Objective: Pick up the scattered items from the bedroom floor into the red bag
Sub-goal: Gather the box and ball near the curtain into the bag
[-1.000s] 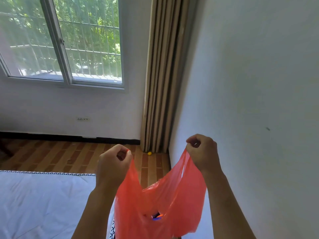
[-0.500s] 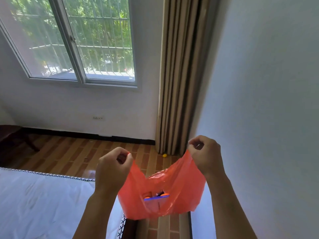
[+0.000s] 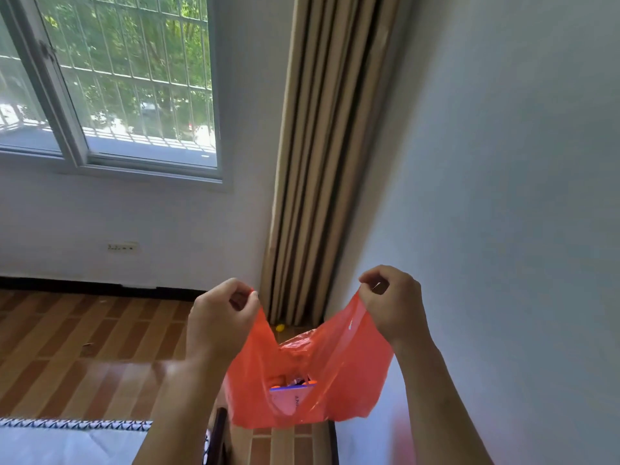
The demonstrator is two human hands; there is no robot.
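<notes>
Red bag (image 3: 339, 370) held up in mid-air, mouth pulled wide, above the wooden floor (image 3: 84, 350). Inside the bag, a pale packet with a blue edge (image 3: 288, 396) and small orange bits, partly hidden. Left hand (image 3: 219, 322) clenched on the bag's left handle; right hand (image 3: 391, 303) clenched on the right handle. Beyond the bag, a small yellow object (image 3: 279, 327) on the floor at the foot of the beige curtain (image 3: 332, 156). Left of the bag, lower, a white bed (image 3: 67, 444) with patterned trim. Window (image 3: 110, 82) up left of the bag; pale wall (image 3: 520, 196) to its right.
</notes>
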